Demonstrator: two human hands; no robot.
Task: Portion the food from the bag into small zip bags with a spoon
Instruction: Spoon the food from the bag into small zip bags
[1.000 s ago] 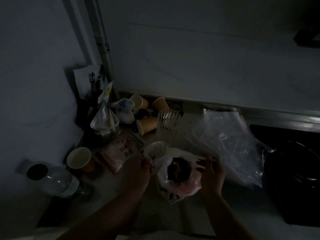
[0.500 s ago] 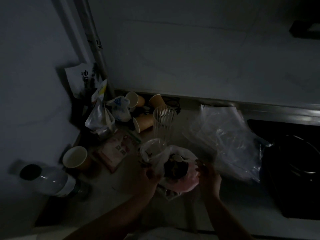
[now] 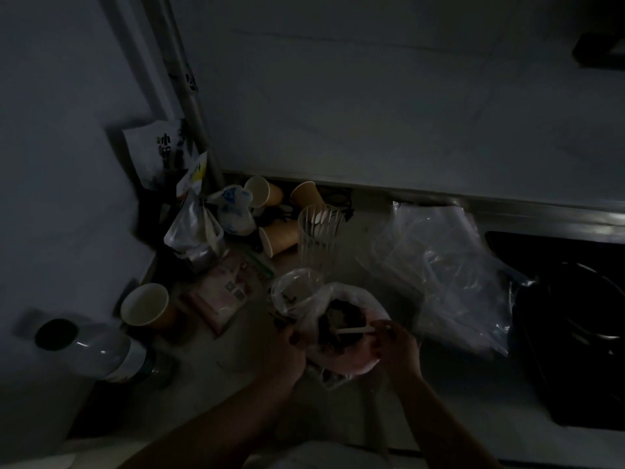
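The scene is very dark. A pale plastic food bag (image 3: 351, 362) stands open on the counter with dark food (image 3: 340, 324) inside. My right hand (image 3: 394, 345) pinches a light spoon (image 3: 355, 330) by its handle, the bowl end lying in the food. My left hand (image 3: 287, 350) grips the bag's left rim. A small clear zip bag (image 3: 294, 291) stands open just left of and behind the food bag, touching it.
A heap of clear zip bags (image 3: 446, 275) lies at the right. A clear ribbed cup (image 3: 319, 231), several paper cups (image 3: 145, 304), a pink packet (image 3: 225, 292), tied plastic bags (image 3: 194, 228) and a water bottle (image 3: 98, 350) crowd the left. A dark sink (image 3: 575, 319) lies far right.
My right hand now holds the spoon inside the food bag; earlier both hands were only spreading the bag's mouth. The left hand has slid down the bag's left rim.
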